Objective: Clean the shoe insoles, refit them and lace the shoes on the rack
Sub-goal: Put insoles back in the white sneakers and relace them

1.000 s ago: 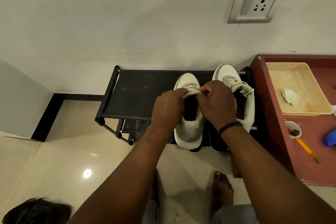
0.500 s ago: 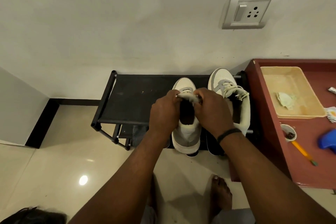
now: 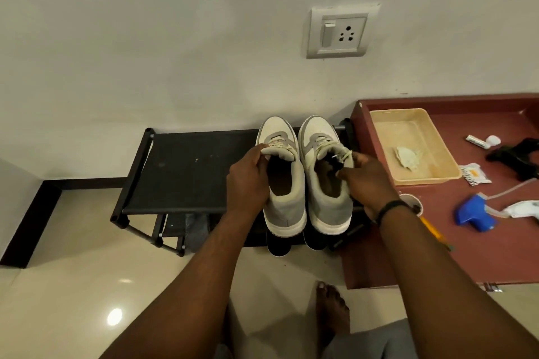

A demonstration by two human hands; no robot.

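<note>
Right hand [image 3: 364,181] now on right shoe [image 3: 326,178]

A black shoe rack [image 3: 186,178] stands on the pale tiled floor [image 3: 73,285] against the wall, two grey-white shoes [image 3: 284,207] side by side on its top shelf. Just right, a red-brown table [image 3: 481,253] carries a beige tray [image 3: 388,116] and a blue object [image 3: 474,214]

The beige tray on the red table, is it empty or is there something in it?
Not empty: the beige tray holds one crumpled pale wipe or cloth.
</note>
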